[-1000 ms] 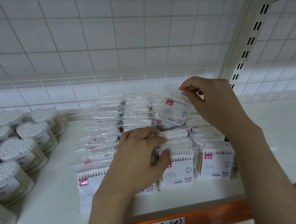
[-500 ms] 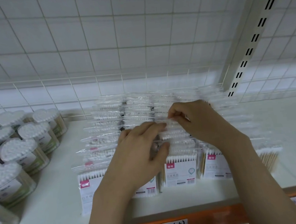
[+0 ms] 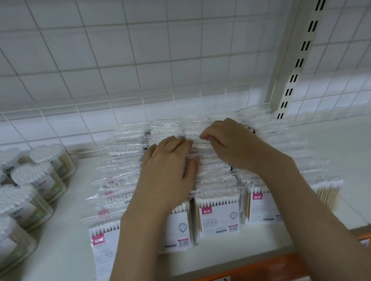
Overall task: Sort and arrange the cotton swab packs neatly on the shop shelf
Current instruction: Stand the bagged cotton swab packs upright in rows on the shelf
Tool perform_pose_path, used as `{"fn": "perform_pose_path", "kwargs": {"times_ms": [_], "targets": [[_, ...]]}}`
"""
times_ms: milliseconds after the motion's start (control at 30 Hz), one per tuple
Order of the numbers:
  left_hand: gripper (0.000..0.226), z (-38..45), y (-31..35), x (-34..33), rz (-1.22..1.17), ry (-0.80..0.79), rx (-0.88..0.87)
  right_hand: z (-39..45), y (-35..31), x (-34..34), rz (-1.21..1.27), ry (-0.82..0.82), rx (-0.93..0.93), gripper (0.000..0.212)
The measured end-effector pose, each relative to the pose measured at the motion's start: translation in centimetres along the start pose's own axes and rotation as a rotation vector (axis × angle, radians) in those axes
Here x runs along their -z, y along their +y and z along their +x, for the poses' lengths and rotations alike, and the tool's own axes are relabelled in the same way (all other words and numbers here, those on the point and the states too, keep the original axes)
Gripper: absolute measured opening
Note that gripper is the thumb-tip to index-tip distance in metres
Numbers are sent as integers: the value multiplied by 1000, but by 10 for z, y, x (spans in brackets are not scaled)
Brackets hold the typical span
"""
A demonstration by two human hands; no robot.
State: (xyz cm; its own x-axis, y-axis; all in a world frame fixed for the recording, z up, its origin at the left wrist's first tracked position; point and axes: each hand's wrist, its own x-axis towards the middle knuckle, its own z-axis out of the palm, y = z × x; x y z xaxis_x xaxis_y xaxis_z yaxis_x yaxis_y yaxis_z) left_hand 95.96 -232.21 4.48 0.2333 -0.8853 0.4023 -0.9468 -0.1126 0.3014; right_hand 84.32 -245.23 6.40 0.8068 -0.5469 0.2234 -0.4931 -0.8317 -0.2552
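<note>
White shop shelf (image 3: 352, 169) under wire grid back panel (image 3: 126, 55). Cotton swab packs (image 3: 218, 212) stand in rows at shelf centre; round swab tubs (image 3: 31, 177) left. My left hand (image 3: 167, 173) rests flat, fingers straight, on pack tops. My right hand (image 3: 232, 142) curls, grip pinching one pack's top edge mid-row.

left hand (image 3: 168, 176): flat, palm down, fingers straight | right hand (image 3: 232, 145): fingers curled, pinching
</note>
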Motion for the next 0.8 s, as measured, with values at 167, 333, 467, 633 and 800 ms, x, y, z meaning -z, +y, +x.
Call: {"fn": "perform_pose_path", "kwargs": {"times_ms": [167, 333, 467, 633, 800], "targets": [[41, 14, 0, -6, 40, -84, 23, -3, 2, -1, 52, 10, 4, 32], [33, 15, 0, -10, 5, -115, 42, 0, 4, 4, 126, 20, 12, 32], [31, 13, 0, -9, 2, -72, 30, 7, 5, 7, 57, 106, 23, 31], [30, 12, 0, -10, -1, -55, 30, 21, 8, 7, -58, 76, 2, 31], [30, 12, -1, -9, -14, -53, 28, 29, 11, 2, -105, 3, -36, 26]]}}
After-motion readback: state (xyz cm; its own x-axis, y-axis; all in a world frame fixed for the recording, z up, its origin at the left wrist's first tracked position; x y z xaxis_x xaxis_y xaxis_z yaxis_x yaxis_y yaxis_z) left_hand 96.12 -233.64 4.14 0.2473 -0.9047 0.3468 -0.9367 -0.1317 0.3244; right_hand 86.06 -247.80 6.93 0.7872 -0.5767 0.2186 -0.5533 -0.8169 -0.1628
